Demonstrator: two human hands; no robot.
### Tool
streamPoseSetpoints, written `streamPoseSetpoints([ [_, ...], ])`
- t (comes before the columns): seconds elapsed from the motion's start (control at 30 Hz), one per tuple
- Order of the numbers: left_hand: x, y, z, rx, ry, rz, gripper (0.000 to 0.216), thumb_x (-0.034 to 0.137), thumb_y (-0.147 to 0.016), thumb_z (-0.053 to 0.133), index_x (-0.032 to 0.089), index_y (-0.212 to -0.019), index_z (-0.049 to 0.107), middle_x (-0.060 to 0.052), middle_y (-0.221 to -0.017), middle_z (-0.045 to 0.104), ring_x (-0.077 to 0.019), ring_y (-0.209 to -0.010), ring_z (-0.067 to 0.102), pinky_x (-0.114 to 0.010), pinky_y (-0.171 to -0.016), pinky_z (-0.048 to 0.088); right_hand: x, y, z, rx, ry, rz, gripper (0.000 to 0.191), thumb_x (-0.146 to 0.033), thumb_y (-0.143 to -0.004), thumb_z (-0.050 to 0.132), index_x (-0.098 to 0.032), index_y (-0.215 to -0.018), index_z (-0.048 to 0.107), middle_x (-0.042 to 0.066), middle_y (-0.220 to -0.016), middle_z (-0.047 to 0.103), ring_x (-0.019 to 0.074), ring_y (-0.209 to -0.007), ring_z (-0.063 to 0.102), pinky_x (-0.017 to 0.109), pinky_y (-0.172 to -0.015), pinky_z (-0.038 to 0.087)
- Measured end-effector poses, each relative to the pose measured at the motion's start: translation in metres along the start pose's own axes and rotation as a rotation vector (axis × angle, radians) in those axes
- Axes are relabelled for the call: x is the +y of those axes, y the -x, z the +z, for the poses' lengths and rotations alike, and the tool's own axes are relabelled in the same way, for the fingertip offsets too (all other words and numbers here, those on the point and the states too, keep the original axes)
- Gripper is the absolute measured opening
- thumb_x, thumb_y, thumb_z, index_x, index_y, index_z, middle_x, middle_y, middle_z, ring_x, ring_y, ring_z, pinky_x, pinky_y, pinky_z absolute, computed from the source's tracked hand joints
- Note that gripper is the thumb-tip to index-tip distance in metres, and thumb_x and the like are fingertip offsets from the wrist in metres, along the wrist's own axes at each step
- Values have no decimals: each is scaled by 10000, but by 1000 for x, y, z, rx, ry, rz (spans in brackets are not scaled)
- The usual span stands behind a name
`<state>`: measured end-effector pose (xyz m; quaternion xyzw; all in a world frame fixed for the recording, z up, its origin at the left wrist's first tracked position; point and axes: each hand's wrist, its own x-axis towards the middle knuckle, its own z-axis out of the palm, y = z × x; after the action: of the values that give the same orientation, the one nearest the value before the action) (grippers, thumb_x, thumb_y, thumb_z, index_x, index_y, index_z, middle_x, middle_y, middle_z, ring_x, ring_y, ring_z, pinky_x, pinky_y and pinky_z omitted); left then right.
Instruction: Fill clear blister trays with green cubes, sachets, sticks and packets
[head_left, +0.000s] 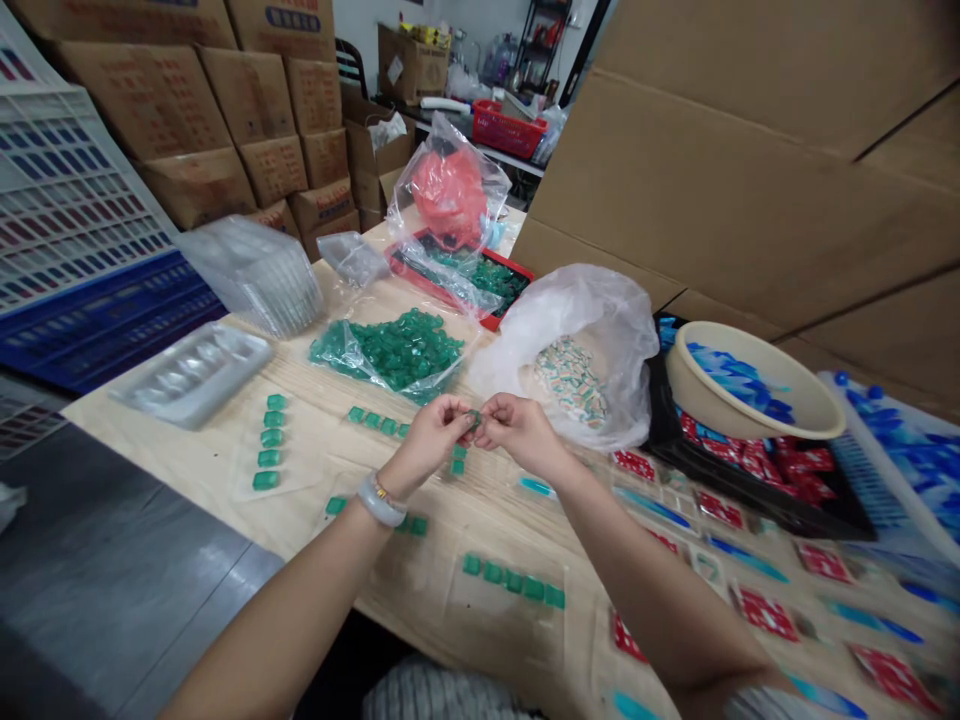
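My left hand (pixel 426 442) and my right hand (pixel 519 428) meet over the middle of the table, fingers of both pinched together. Between the fingertips is a small green piece (pixel 474 420), mostly hidden. Just below are more green pieces (pixel 458 460) in a short row. Other rows of green square pieces (pixel 514 580) lie on clear flat plastic sheets, at the left, under my left wrist and near the front edge. Beyond my hands is an open clear bag with a heap of green pieces (pixel 405 350). To its right, a white plastic bag (pixel 592 310) holds small printed pieces (pixel 570 380).
Clear plastic trays (pixel 251 275) are stacked at the back left, with a white moulded tray (pixel 193 375) before them. A red tray (pixel 517 268) sits behind. At right stand a beige basin (pixel 817 425) of blue pieces and a black tray (pixel 840 520); red packets (pixel 765 610) lie nearer.
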<state>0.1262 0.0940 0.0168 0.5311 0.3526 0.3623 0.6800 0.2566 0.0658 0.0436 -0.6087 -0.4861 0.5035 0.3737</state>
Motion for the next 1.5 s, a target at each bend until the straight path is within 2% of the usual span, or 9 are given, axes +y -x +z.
streamPoseSetpoints([
  [0.17,7,10,-7,85,-541,214,167,108,-702,463,138,-844,545,1,-673,544,-109,-617,506,-238,-602,403,-2,6,-3,-52,-94,70,133,-154,-563,523,-158,-685,470,-39,-515,589,87,-431,563,185,-429,448],
  [0.3,14,18,-12,-43,-769,325,230,84,-720,429,149,-847,610,-36,-774,575,-140,-750,520,-263,-709,394,-1,10,-8,-115,-206,164,189,-216,-556,574,-157,-694,460,-21,-507,603,113,-427,573,206,-419,452],
  [0.47,16,22,-15,-208,-409,45,119,177,-734,470,135,-720,581,9,-604,533,-97,-561,479,-214,-551,378,8,15,-9,-155,-355,171,221,-330,-633,595,-144,-715,508,-25,-521,569,86,-398,525,209,-412,423],
  [0.67,3,23,-7,-125,304,-328,194,277,-651,631,108,-696,546,14,-575,519,-55,-505,473,-164,-492,369,25,22,1,-13,-141,-234,254,-318,-690,606,-196,-913,591,2,-751,552,102,-673,536,249,-617,438],
  [0.9,-18,19,-2,-160,424,-457,133,218,-658,619,117,-681,534,23,-553,519,-32,-440,460,-134,-422,337,30,24,0,16,156,-418,134,-266,-744,564,-191,-850,596,21,-758,515,111,-665,494,249,-594,414],
  [1.03,-15,21,-5,-176,101,-372,164,275,-750,508,125,-769,570,-16,-648,577,-72,-500,503,-187,-477,395,35,18,-14,54,255,-413,97,-265,-757,546,-178,-792,569,6,-696,497,113,-644,491,240,-580,406],
  [1.23,-22,33,-3,-124,-1019,270,229,171,-773,473,157,-972,586,-82,-1109,554,-215,-1066,436,-375,-924,332,33,-29,-24,160,880,-471,157,-246,-778,514,-165,-865,616,56,-799,514,160,-755,482,287,-678,401],
  [1.37,-35,37,4,-166,-1260,268,209,180,-767,488,133,-949,578,-103,-1149,516,-233,-1069,430,-395,-908,342,31,-60,-13,87,1302,-459,140,-267,-743,556,-180,-788,657,96,-1090,485,260,-1012,385,379,-807,339],
  [1.5,-42,36,6,-173,-1272,263,190,155,-777,457,137,-933,565,-108,-1131,511,-225,-1064,434,-379,-891,359,38,-73,-10,-9,1422,-496,176,-288,-737,556,-179,-824,665,75,-1297,347,290,-1156,248,419,-915,238],
])
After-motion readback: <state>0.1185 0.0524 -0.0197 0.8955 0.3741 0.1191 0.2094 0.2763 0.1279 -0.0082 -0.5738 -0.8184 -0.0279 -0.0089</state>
